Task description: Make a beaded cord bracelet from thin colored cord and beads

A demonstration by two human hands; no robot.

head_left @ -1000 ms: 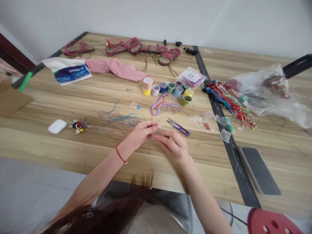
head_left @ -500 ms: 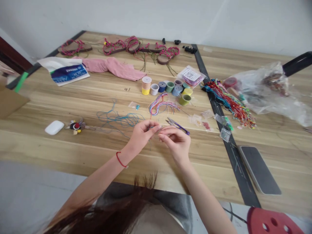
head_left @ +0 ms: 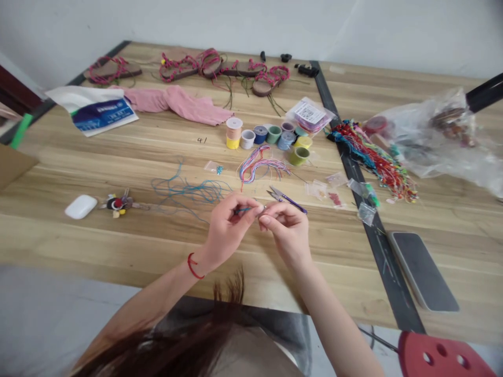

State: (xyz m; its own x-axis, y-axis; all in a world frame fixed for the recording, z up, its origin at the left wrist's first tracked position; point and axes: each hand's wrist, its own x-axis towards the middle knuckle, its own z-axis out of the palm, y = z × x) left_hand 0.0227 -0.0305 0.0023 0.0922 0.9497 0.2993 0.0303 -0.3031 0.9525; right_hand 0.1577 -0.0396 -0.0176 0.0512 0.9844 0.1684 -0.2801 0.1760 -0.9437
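My left hand, with a red string bracelet at its wrist, pinches a blue thread. My right hand is closed at the fingertips, close against the left fingertips; a tiny thing between them is too small to name. Left of my hands, loose blue threads lie tangled on the wooden table. Purple-handled scissors rest just beyond my right hand. Farther back are a bundle of pink, white and blue threads and several thread spools.
Sandals and a pink cloth lie at the back. At the right are a colourful cord bundle, a plastic bag and a phone. A white case and keychain sit left.
The view has shifted slightly. Blue thread now shows within my left hand, and the fingertips of both hands have come closer together.
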